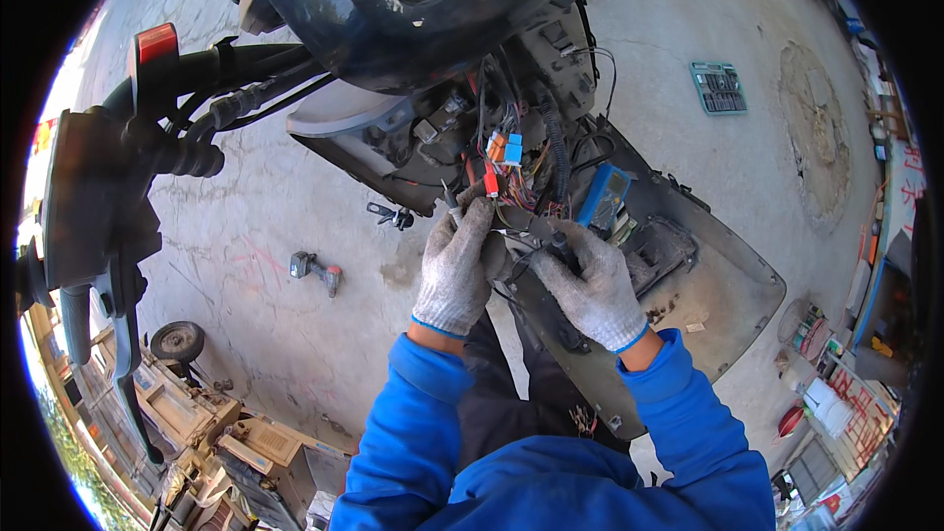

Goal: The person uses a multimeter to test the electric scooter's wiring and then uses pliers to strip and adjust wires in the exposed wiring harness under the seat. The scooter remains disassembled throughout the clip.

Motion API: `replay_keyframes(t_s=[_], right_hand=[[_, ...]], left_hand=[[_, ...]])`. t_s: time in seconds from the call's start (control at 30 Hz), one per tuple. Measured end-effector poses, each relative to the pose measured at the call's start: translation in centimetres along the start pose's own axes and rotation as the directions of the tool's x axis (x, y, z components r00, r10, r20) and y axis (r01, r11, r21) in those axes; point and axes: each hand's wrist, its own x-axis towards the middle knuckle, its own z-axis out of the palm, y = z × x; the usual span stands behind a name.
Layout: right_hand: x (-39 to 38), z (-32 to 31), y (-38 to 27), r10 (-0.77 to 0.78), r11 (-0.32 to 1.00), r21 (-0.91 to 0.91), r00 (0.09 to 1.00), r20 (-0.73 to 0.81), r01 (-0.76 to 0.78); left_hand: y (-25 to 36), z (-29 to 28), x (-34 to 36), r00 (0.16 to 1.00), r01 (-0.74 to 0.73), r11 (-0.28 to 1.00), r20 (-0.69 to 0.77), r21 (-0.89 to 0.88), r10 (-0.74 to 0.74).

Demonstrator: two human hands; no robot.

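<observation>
Both my hands wear pale knit gloves and work at the exposed wiring of a dark vehicle front. My left hand (454, 270) is closed, with a slim pointed tool (451, 199) sticking up between its fingers. Just above its fingertips is a red clip (492, 181) by the wires. My right hand (593, 287) is closed around a black handle (563, 248); its far end is hard to make out. Thin dark wires run between the hands. Beyond them are orange connectors (498, 147) and a blue connector (513, 149) on a wire bundle. A blue-cased multimeter (604, 196) lies beside the bundle.
The dark front cowl (393, 10) and handlebar lever (128, 344) take up the upper left. A large dark panel (723, 285) spreads at right. On the concrete are a cordless power tool (317, 270), a key set (389, 215) and a teal tool case (719, 88).
</observation>
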Motion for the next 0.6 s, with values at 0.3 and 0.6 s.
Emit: replay_keyframes(t_s=[0.3, 0.6], right_hand=[[0.1, -0.7, -0.8, 0.015, 0.999, -0.042, 1.000, -0.016, -0.016], [0.0, -0.8, -1.5, 0.026, 1.000, 0.018, 0.999, -0.035, -0.025]], left_hand=[[1.0, 1.8, 0.6, 1.000, 0.026, 0.999, -0.010, 0.025, -0.025], [2.4, 1.2, 1.1, 0.992, 0.027, 0.997, 0.121, 0.074, -0.036]])
